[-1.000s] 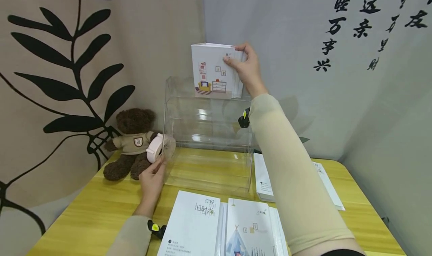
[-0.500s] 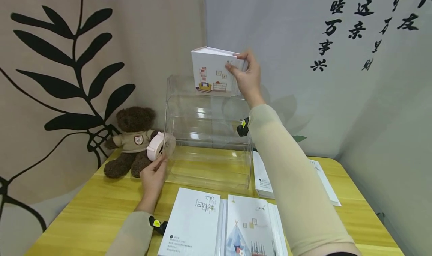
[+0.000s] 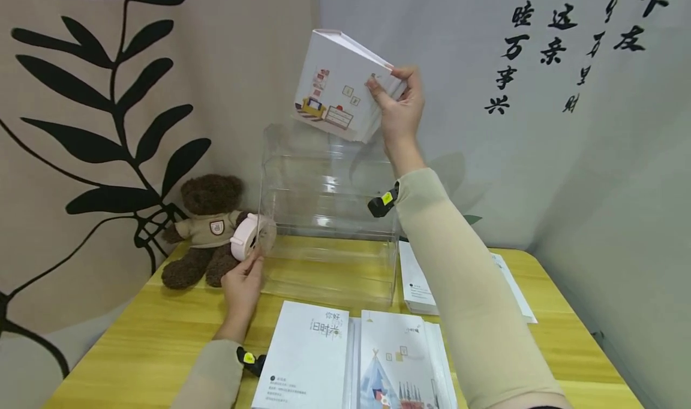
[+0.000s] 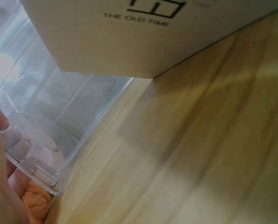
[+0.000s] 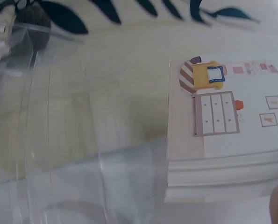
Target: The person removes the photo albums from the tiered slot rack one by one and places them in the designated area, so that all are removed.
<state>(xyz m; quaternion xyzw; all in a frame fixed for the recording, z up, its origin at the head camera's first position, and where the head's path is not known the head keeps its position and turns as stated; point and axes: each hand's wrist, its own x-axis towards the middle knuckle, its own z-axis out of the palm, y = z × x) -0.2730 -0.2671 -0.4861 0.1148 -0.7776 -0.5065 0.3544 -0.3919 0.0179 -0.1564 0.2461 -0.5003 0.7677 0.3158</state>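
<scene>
In the head view my right hand [image 3: 402, 112] pinches a white photo album [image 3: 345, 88] by its right edge, thumb on the front cover. The album is tilted in the air above a clear acrylic tiered rack [image 3: 329, 211]. Its cover shows a yellow armchair and a chest of drawers, also seen on the album [image 5: 227, 107] in the right wrist view. Low at the rack's left side, my left hand [image 3: 243, 286] grips the side panel. The left wrist view shows the thumb and fingers of that hand [image 4: 1, 172] on either side of the clear panel [image 4: 40, 144].
Two albums lie in front of the rack: a white one [image 3: 305, 355] and one with a blue tent [image 3: 396, 361]. More white albums [image 3: 418, 280] lie right of the rack. A brown teddy bear [image 3: 210, 229] and a pink round object [image 3: 245, 238] are on the left of the yellow table [image 3: 135, 343].
My right hand has raised the photo album off the rack's top and tilted it, its left side now higher. The left hand stays on the rack.
</scene>
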